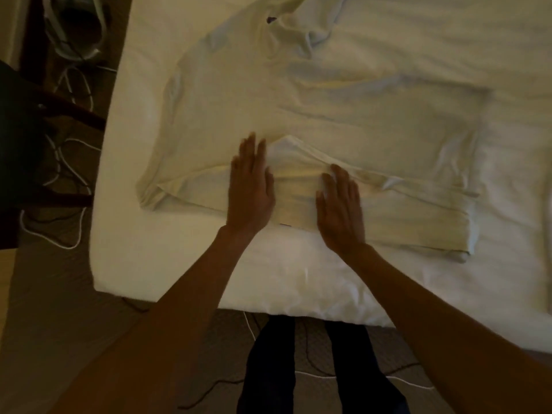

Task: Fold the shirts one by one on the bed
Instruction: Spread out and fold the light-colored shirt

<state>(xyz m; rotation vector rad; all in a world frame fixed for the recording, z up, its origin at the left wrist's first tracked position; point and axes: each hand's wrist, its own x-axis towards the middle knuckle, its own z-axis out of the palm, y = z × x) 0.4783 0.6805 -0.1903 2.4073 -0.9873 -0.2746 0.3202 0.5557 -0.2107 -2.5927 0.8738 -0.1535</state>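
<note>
Both flat hands, left hand and right hand, press the shirt.

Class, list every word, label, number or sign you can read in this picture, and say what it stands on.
None can be read.
On the shirt's near edge, a dark tag: too small, blurred.
At its far end, a dark mark: blurred.

A single wide-angle head view looks steeply down from just above the near edge of the bed, close by its near left corner, floor alongside.
</note>
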